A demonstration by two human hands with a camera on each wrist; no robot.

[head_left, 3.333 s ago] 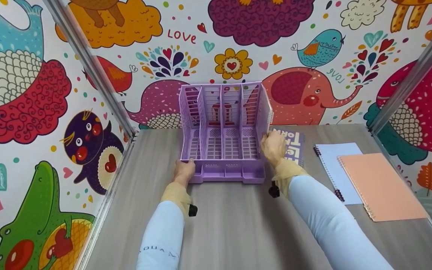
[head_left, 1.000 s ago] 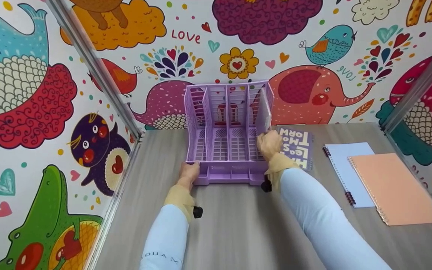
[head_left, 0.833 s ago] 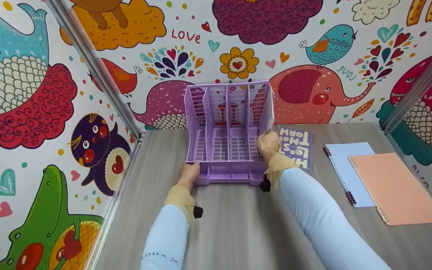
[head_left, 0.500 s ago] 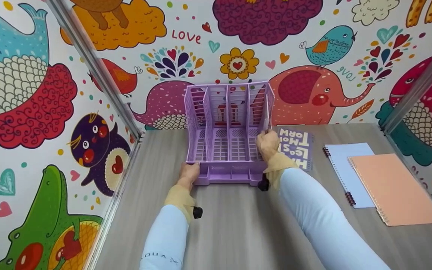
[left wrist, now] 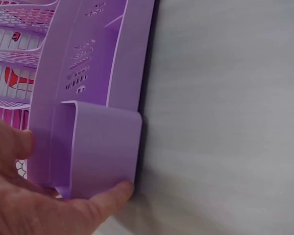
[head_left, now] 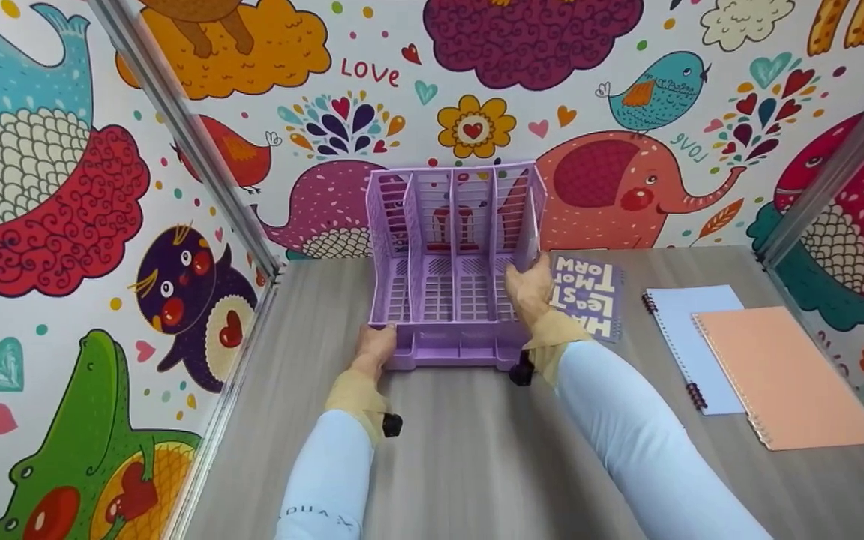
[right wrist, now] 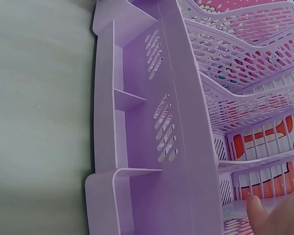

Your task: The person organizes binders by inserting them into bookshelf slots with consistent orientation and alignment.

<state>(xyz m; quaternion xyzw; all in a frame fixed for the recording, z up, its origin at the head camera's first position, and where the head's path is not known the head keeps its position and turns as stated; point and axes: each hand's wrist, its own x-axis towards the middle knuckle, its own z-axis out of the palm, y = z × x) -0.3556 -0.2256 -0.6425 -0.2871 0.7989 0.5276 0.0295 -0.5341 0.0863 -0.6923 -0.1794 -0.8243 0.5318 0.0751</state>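
A purple plastic file rack (head_left: 432,262) stands against the back wall, with several upright compartments and a front tray (right wrist: 152,117). At its front left corner my left hand (head_left: 376,346) grips the tray end, one digit on the outer face (left wrist: 105,152) and another at the upper edge. My right hand (head_left: 528,289) is at the rack's right side panel (head_left: 535,217), the thumb spread inside the rightmost compartment and the fingers toward the outside. That panel leans slightly inward; its lower front part is hidden by the hand. In the right wrist view the thumb (right wrist: 257,213) shows apart from the dividers.
A purple notebook with white lettering (head_left: 589,296) lies just right of the rack. Farther right, a peach spiral notebook (head_left: 788,379) overlaps a pale blue one (head_left: 691,352). Printed walls (head_left: 327,45) and metal frame posts (head_left: 177,135) enclose the grey table (head_left: 447,450).
The right side panel has tilted inward and outward under my right hand. Now that hand's thumb has spread away from the panel. My left hand has kept its grip on the rack's corner.
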